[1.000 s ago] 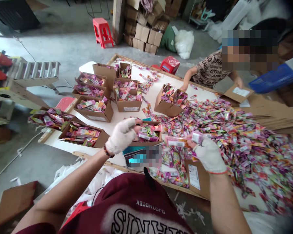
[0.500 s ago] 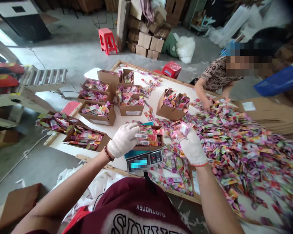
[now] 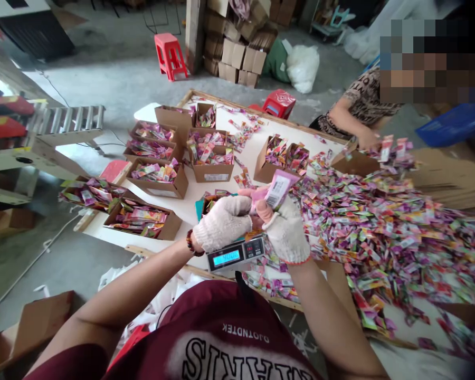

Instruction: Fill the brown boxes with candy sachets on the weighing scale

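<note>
Both my hands wear white knit gloves and meet above a digital scale [image 3: 235, 255]. My right hand [image 3: 285, 232] pinches a pink packet [image 3: 277, 190] and holds it upright. My left hand [image 3: 222, 224] is curled, its fingertips touching the same packet's lower end. Behind my hands, a small cardboard box of packets [image 3: 212, 201] sits on the scale, mostly hidden. A huge heap of colourful packets [image 3: 383, 221] spreads over the white table [image 3: 249, 153] to my right.
Several open cardboard boxes filled with packets [image 3: 157, 178] stand at the left of the table. A co-worker's hand [image 3: 367, 140] holds a box at the far right edge. Red stools [image 3: 168, 54], stacked cartons [image 3: 237, 50] and a roller conveyor [image 3: 65, 119] stand on the floor.
My right hand has swung left from the heap with a packet and now meets my left hand above the scale. The co-worker has shifted right, with a box now by the hand.
</note>
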Available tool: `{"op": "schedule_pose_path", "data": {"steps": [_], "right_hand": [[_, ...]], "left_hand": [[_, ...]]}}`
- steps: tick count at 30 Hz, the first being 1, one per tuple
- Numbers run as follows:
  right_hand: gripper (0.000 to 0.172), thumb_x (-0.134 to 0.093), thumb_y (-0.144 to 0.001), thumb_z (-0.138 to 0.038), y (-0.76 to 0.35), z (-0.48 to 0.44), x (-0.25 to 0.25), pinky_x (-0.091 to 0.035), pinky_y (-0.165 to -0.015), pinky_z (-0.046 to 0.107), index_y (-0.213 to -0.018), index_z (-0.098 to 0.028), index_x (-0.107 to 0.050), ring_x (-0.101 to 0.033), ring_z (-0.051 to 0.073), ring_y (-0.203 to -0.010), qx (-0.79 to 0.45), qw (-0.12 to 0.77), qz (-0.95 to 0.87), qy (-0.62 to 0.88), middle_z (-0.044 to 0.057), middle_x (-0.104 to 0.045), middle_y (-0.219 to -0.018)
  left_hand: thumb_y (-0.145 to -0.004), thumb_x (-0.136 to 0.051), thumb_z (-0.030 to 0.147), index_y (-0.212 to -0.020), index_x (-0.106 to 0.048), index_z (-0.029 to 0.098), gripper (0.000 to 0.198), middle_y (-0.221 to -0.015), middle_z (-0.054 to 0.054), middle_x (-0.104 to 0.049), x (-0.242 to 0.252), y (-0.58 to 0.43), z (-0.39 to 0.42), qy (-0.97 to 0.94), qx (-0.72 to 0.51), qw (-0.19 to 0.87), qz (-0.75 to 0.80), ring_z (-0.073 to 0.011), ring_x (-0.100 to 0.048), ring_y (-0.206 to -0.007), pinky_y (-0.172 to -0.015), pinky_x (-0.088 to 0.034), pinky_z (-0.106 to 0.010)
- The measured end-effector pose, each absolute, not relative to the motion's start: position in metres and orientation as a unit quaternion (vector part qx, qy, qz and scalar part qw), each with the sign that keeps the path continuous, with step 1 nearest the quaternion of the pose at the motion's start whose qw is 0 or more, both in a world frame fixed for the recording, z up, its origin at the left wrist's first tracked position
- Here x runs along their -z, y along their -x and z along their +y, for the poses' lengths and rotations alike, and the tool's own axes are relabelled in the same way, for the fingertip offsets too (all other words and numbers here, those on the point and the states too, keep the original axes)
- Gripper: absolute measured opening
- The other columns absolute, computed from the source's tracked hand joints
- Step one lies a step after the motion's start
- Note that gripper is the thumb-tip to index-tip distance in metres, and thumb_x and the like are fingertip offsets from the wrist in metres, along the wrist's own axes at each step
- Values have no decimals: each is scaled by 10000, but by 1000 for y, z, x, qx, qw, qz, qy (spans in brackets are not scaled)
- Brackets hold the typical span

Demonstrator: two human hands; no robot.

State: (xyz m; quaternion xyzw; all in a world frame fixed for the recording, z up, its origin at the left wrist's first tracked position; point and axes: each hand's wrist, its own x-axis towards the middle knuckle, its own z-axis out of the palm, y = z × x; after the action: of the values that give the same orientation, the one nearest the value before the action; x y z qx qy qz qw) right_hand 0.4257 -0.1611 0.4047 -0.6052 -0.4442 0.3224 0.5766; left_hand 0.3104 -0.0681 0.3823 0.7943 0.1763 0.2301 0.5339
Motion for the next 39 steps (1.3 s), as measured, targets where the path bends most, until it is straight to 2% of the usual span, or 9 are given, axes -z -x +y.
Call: {"op": "schedule_pose_path", "data": {"steps": [5, 7, 10, 14, 17, 19, 23, 30, 39], "right_hand": [[292, -543, -983, -487, -458, -186, -389, -547, -801, 327, -1016, -234, -686, -670, 188, -874, -293, 503, -437, 685, 53, -740, -1018], [298, -538, -971, -462, -482, -204, -380, -534, -830, 365, -1070, -217, -675, -664, 224, -896, -223, 393, -431, 781, 78, -731, -1014], [395, -617, -890, -375, -509, -225, -362, -496, -939, 444, -1228, -171, -619, -622, 322, -1102, -70, 206, -452, 865, 157, -677, -1191], [443, -622, -886, -261, -497, -213, -334, -407, -1071, 432, -1317, -162, -588, -558, 299, -1241, -36, 123, -640, 758, 149, -633, -1315], [332, -648, -874, -250, -472, -178, -314, -353, -1035, 469, -1199, -181, -662, -610, 293, -1126, -72, 10, -734, 675, 110, -699, -1200], [201, -637, -883, -279, -462, -154, -304, -339, -969, 464, -1054, -190, -696, -641, 270, -999, -85, -50, -747, 658, 83, -728, -1070], [164, -603, -906, -340, -465, -107, -301, -313, -883, 421, -912, -197, -682, -649, 231, -891, -61, -64, -741, 666, 59, -728, -925], [208, -563, -908, -317, -483, 17, -298, -301, -905, 417, -971, -186, -712, -671, 244, -959, -29, -88, -733, 674, 95, -750, -1002], [193, -585, -892, -271, -470, 89, -196, -364, -922, 385, -1002, -164, -700, -670, 218, -923, -76, -85, -740, 662, 106, -747, -1010]], "left_hand": [[-857, -675, 335, -871, -720, 181, 161, -801, -38, -710, -371, -289, -62, -837, -209, 452, 229, -169, -645, -750, -704, -512, -280], [-858, -669, 382, -1003, -728, 191, 246, -928, -60, -734, -358, -262, -47, -841, -241, 381, 299, -197, -667, -845, -786, -517, -302], [-869, -626, 449, -1096, -706, 192, 352, -1043, -87, -724, -323, -205, -19, -825, -251, 265, 431, -226, -670, -893, -838, -509, -318], [-853, -608, 388, -1149, -670, 160, 379, -1122, -144, -708, -265, -141, -1, -852, -63, 165, 493, -305, -657, -1043, -882, -487, -370], [-802, -674, 361, -1305, -606, 135, 555, -1281, -194, -667, -226, -126, -10, -849, 76, 131, 505, -349, -625, -1160, -981, -443, -442], [-811, -645, 265, -1407, -543, 143, 617, -1334, -184, -652, -204, -125, -19, -851, 79, 95, 511, -342, -596, -1222, -1077, -363, -491], [-817, -539, 94, -1404, -572, 140, 590, -1296, -166, -682, -172, -116, -33, -859, 26, 46, 510, -321, -574, -1264, -1152, -265, -529], [-849, -543, 97, -1328, -654, 142, 494, -1289, -173, -687, -154, -105, -40, -862, -41, 7, 505, -326, -596, -1231, -1168, -271, -560], [-857, -547, 163, -1241, -694, 182, 412, -1216, -139, -731, -135, -101, -40, -864, -78, -46, 496, -320, -631, -1167, -1139, -320, -549]]}}
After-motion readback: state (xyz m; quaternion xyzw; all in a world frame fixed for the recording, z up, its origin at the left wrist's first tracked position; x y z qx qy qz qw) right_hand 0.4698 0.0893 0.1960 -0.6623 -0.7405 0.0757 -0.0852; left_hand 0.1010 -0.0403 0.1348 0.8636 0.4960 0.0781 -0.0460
